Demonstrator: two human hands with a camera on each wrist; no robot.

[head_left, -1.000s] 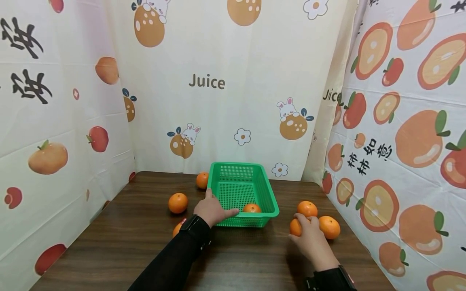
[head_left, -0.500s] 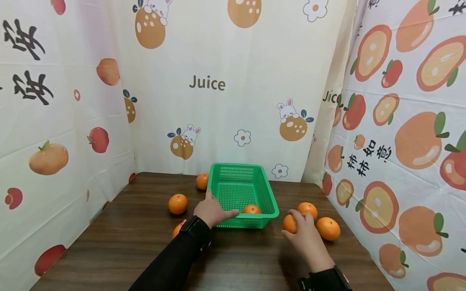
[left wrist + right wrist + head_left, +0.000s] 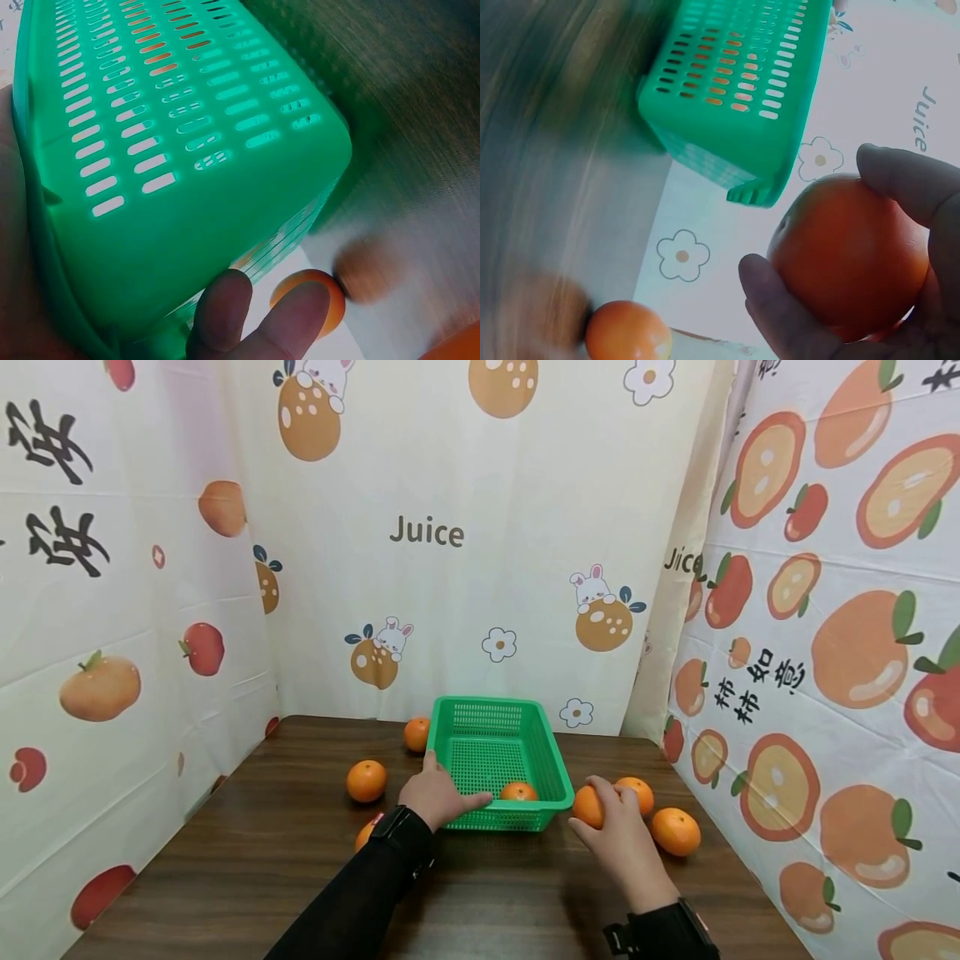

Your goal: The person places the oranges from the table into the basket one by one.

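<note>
In the head view my left hand (image 3: 437, 793) rests at the front left corner of a green plastic basket (image 3: 558, 760). Its thumb lies straight along the front rim, the index finger stretched along the left side. Two fingertips show beside the basket wall (image 3: 195, 232) in the left wrist view. One orange (image 3: 518, 791) sits inside, near the basket's front. My right hand (image 3: 618, 831) grips another orange (image 3: 588, 807) between thumb and fingers, just right of the basket's front right corner. The right wrist view shows this orange (image 3: 847, 255) close up, with the basket (image 3: 720, 135) beyond it.
Two oranges, one behind (image 3: 637, 794) and one nearer (image 3: 676, 832), lie right of my right hand. Left of the basket are a back orange (image 3: 416, 735), a middle orange (image 3: 367, 781) and one partly hidden orange (image 3: 365, 832) by my left wrist. Printed curtains surround the brown table (image 3: 300, 860).
My right hand has moved left with the orange, away from the other two on the right and toward the basket. The left hand and the basket have stayed in place.
</note>
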